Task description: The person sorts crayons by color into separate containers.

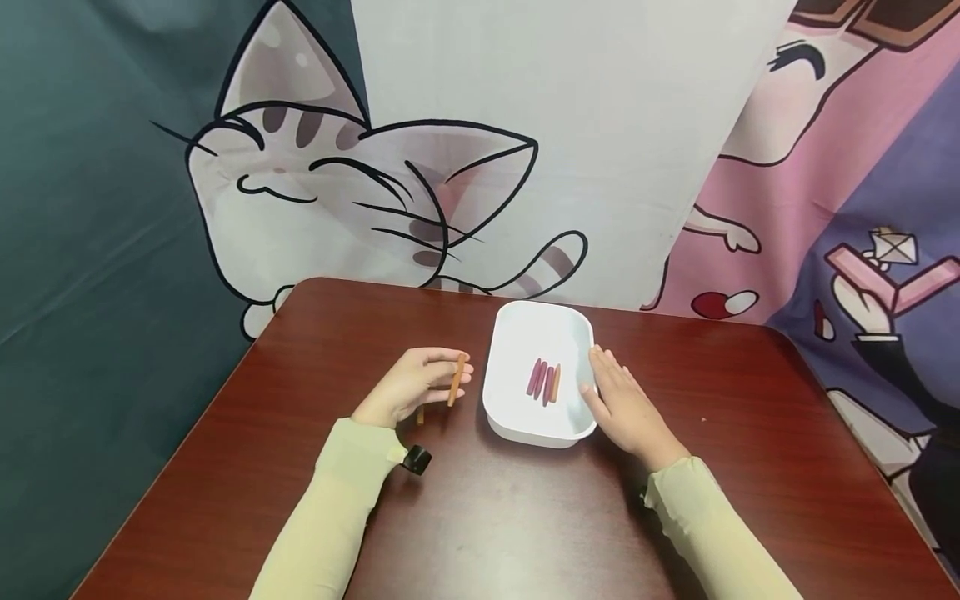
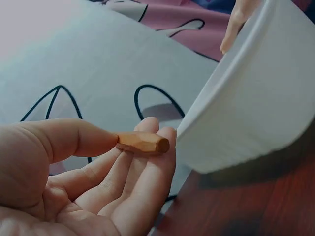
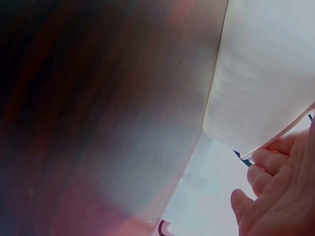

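The orange stick (image 1: 455,380) is short and slim, with faceted sides and a blunt end visible in the left wrist view (image 2: 143,142). It sits left of centre in the head view, just left of the white tray (image 1: 517,333). The left hand (image 1: 411,386) pinches it between thumb and fingertips, above the dark red table (image 1: 300,467). The right hand (image 1: 624,404) lies flat with straight fingers against the tray's right rim. The 2 hands are apart, 1 on each side of the tray. Inside the tray lie 3 sticks (image 1: 543,382), side by side, purple to orange. A small object under the left hand is mostly hidden. The right wrist view is blurred; only the tray wall (image 3: 266,83) and fingers (image 3: 275,160) are discernible.
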`<action>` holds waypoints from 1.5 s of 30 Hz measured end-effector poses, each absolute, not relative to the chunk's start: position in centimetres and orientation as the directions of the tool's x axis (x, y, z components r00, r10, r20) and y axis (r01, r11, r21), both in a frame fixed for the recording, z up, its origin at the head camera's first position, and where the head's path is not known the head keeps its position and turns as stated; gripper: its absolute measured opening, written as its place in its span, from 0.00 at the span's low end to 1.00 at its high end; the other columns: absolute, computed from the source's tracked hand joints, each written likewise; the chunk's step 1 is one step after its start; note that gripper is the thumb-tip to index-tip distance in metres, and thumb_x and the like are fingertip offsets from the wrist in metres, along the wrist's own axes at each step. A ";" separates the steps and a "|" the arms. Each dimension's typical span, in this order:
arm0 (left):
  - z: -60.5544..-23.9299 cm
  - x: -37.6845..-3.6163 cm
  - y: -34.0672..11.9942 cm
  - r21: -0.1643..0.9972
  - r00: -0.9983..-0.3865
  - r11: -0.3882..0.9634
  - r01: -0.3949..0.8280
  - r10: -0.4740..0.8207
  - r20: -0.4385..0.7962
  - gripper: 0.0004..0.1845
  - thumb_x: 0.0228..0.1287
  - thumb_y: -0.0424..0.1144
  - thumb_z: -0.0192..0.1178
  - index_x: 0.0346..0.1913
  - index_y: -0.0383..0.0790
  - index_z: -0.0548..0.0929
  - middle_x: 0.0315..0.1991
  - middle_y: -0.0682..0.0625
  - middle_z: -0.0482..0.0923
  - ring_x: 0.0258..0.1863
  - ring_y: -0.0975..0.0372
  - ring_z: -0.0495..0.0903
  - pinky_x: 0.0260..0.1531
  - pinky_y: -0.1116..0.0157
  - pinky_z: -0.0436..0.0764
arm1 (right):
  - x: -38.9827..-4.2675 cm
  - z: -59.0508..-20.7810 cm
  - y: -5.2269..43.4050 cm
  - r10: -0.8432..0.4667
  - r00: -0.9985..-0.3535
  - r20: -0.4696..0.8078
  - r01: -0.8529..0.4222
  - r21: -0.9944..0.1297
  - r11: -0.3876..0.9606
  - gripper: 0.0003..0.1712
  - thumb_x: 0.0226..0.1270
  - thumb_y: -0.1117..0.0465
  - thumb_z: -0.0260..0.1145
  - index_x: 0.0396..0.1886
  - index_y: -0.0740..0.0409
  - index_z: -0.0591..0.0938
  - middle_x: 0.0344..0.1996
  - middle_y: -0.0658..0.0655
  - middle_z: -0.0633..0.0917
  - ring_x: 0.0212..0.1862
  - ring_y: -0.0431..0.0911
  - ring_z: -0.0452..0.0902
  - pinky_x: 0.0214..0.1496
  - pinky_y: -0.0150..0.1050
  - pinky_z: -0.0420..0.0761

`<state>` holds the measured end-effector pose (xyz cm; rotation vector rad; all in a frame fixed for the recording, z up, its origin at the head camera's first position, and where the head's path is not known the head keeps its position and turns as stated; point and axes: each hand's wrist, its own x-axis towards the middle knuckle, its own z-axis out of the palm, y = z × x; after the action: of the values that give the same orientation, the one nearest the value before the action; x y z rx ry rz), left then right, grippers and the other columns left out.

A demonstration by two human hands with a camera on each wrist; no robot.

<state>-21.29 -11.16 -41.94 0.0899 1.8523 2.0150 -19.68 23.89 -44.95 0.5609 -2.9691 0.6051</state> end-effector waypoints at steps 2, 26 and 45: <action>-41.8 -21.5 -10.6 0.969 -0.920 -0.049 -0.240 0.331 -0.211 0.19 0.74 0.29 0.54 0.64 0.27 0.77 0.56 0.29 0.80 0.58 0.40 0.80 0.51 0.51 0.83 | -19.7 -45.0 23.8 -0.339 -0.932 0.129 -0.363 -0.358 0.860 0.40 0.81 0.46 0.49 0.79 0.68 0.54 0.79 0.66 0.56 0.79 0.63 0.47 0.77 0.62 0.51; -39.6 -26.2 -2.0 0.933 -0.938 0.346 -0.094 0.284 -0.200 0.13 0.68 0.31 0.63 0.52 0.29 0.84 0.40 0.43 0.86 0.39 0.59 0.87 0.40 0.64 0.87 | -19.5 -44.8 23.8 -0.326 -0.937 0.129 -0.350 -0.334 0.875 0.40 0.81 0.46 0.48 0.79 0.67 0.55 0.79 0.65 0.56 0.80 0.61 0.47 0.77 0.61 0.50; -38.6 -26.3 -0.9 0.812 -0.938 0.583 -0.006 0.279 -0.207 0.14 0.70 0.31 0.59 0.55 0.28 0.81 0.44 0.40 0.84 0.41 0.55 0.87 0.33 0.68 0.86 | -19.8 -44.8 23.8 -0.325 -0.941 0.093 -0.337 -0.340 0.878 0.41 0.81 0.45 0.48 0.80 0.66 0.53 0.80 0.64 0.54 0.80 0.61 0.45 0.78 0.60 0.49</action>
<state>-26.31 -0.91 -38.60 0.2229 2.5037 1.2862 -19.79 23.81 -44.85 0.5309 -3.0122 0.5551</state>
